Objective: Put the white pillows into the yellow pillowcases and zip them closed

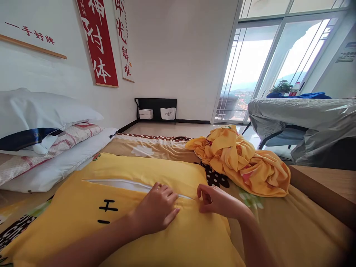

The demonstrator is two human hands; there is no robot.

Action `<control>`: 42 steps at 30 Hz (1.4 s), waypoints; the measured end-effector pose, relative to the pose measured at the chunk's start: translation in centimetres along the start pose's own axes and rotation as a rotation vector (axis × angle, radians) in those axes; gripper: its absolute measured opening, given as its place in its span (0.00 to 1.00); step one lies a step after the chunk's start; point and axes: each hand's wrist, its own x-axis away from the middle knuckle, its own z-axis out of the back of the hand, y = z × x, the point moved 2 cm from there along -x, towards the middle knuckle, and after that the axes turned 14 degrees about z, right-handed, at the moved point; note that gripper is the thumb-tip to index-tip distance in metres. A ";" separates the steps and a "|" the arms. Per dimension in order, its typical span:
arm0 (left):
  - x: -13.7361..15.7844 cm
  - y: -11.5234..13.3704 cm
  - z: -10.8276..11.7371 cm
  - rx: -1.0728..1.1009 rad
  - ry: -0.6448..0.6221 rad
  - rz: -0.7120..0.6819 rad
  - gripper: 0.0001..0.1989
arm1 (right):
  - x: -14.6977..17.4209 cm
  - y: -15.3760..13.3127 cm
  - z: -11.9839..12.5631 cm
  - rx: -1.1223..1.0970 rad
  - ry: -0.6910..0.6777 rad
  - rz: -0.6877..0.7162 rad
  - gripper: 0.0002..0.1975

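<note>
A yellow pillowcase [111, 241] with black printed marks lies on the bed over a stuffed pillow. Its long zipper opening [119, 183] gapes at the left, where white filling shows, and narrows to the right. Across the opening's right half, my left hand [158, 209] presses down with bent fingers closed on the fabric, thumb toward me. My right hand [215, 202] is at the right end of the zipper line, its fingers and thumb curled in on the pillowcase. The zipper pull cannot be made out.
Bunched orange-yellow bedding [236, 155] lies beyond my right hand. White and patterned pillows [47, 111] are stacked at the left. A wooden bed edge [325, 193] runs along the right. Past it stands a plastic-covered table [300, 111] near glass doors [250, 66].
</note>
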 end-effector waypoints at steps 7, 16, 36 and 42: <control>-3.9 1.3 -1.0 0.123 -0.130 0.177 0.14 | 0.2 -2.1 0.0 0.080 0.008 0.053 0.10; -3.7 1.3 -2.6 0.250 -0.056 0.148 0.05 | -0.8 -2.2 -0.9 0.049 -0.018 0.103 0.11; -1.2 2.5 -4.1 0.172 0.084 -0.114 0.07 | 0.8 -2.6 0.0 0.202 -0.038 0.084 0.14; -3.3 2.4 -2.0 0.233 -0.180 0.066 0.11 | 0.7 -2.6 -0.1 0.227 -0.031 0.094 0.12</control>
